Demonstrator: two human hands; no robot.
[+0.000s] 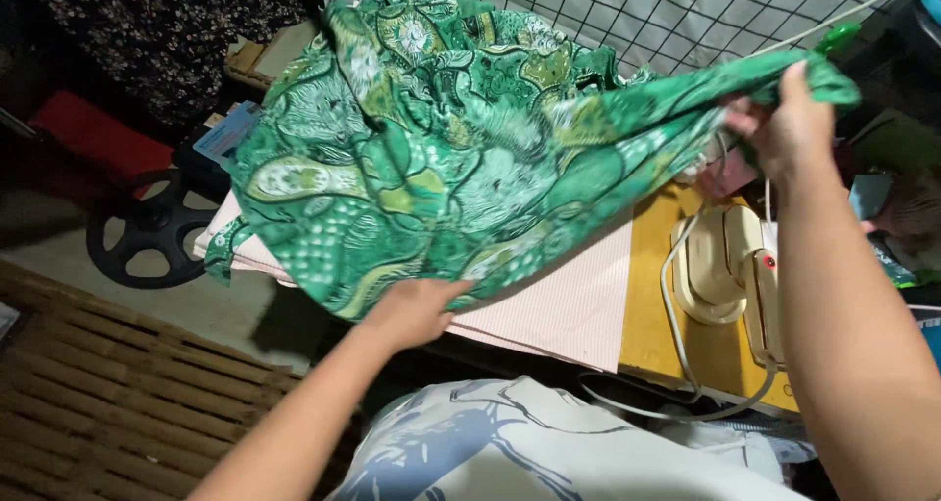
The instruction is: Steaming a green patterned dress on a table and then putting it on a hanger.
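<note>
Head view: green paisley cloth point(441, 158) crumpled, lifted; left hand point(417, 310), right hand point(789, 128) grip clenched on it.

— What is the cloth point(441, 148) like?
— Green, thin and soft, printed all over with swirling paisley in darker green, yellow-green and white.
— Flat or bunched?
— Neither quite. It hangs spread and rumpled in the air, deeply creased, raised above a pale striped board point(569, 305).
— Where is it gripped?
— The right hand point(789, 124) pinches its upper right edge, pulled into a tight rope. The left hand point(417, 310) clasps its lower hem. Its left corner droops over the board's far end.
</note>
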